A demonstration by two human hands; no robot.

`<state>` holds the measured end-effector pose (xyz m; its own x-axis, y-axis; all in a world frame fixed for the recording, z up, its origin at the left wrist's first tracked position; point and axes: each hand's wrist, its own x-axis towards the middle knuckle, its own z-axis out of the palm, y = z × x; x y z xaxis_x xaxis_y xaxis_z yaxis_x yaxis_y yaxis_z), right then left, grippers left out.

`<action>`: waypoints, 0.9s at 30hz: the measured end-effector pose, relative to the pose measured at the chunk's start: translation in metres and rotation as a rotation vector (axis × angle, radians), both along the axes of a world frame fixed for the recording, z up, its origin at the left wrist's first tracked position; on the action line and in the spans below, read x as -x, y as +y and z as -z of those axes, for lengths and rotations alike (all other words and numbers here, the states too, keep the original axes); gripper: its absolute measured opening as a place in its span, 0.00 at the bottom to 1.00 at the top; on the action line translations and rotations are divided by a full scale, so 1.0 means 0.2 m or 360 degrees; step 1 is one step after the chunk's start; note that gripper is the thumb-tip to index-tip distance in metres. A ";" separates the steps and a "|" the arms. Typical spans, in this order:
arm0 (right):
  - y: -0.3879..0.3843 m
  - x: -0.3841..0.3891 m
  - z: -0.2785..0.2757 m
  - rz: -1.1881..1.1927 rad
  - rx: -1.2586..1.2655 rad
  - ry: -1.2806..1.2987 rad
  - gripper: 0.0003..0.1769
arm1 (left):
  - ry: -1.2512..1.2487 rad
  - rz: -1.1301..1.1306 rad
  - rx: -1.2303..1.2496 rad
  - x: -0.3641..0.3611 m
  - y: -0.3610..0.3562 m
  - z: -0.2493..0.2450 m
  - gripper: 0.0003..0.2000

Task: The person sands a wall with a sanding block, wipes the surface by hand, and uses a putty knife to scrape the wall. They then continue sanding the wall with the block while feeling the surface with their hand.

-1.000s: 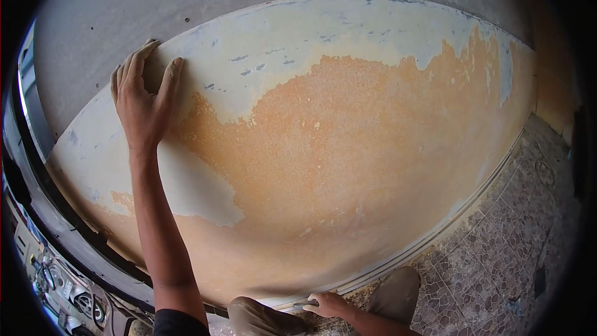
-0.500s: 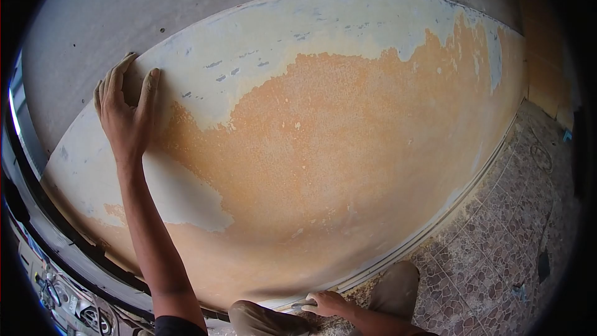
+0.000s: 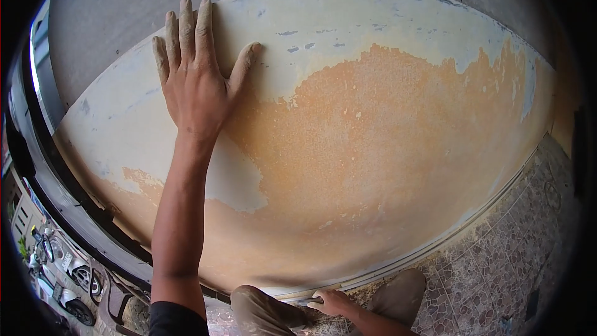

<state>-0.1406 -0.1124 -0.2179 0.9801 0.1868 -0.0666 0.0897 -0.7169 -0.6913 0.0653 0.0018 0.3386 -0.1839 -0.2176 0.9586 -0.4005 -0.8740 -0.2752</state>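
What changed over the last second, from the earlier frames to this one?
The left hand, earlier curled at the pale band's upper edge, has opened and lies flat and spread on the wall; it took hold of nothing. The right hand stays closed on a thin grey thing at the wall's foot.

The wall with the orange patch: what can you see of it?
The wall stands upright, rough and plaster-like. Its pale cream coat is worn away across the middle, baring a grainy orange layer; grey-blue chips mark the top, with grey plaster above. The left hand lies flat on it, fingers spread. Its foot meets a patterned tile floor.
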 end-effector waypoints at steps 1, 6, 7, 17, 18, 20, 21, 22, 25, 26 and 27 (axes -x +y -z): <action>0.00 0.00 0.00 0.0016 -0.0002 0.0014 0.33 | 0.0024 -0.0007 -0.0041 0.01 -0.02 0.02 0.39; 0.00 -0.01 0.00 0.0042 0.0044 0.0070 0.33 | 0.0220 0.0003 -0.0280 0.09 -0.12 0.14 0.35; -0.01 0.00 -0.01 0.0050 0.0037 0.0082 0.33 | 0.0262 -0.0007 -0.0338 0.11 -0.14 0.16 0.35; -0.04 0.02 -0.07 0.0151 0.0014 0.0194 0.33 | 0.0522 0.0129 -0.0788 0.15 -0.12 0.41 0.37; -0.04 0.02 -0.06 0.0118 0.0028 0.0206 0.33 | 0.0543 0.0102 -0.0772 0.15 -0.11 0.44 0.37; -0.05 0.01 -0.05 0.0136 0.0039 0.0202 0.34 | 0.0566 0.0122 -0.0829 0.15 -0.08 0.50 0.37; -0.04 0.01 -0.05 0.0154 0.0060 0.0243 0.34 | 0.0586 0.0146 -0.0813 0.15 -0.06 0.53 0.36; -0.04 0.02 -0.05 0.0129 0.0074 0.0255 0.34 | 0.0605 0.0128 -0.0797 0.16 -0.04 0.56 0.36; -0.05 0.01 -0.06 0.0145 0.0060 0.0206 0.34 | 0.0641 0.0199 -0.0780 0.16 0.00 0.63 0.34; -0.05 0.01 -0.07 0.0123 0.0071 0.0220 0.34 | 0.0660 0.0183 -0.0766 0.16 0.02 0.67 0.34; -0.05 0.01 -0.07 0.0119 0.0062 0.0213 0.34 | 0.0681 0.0140 -0.0767 0.15 0.04 0.71 0.34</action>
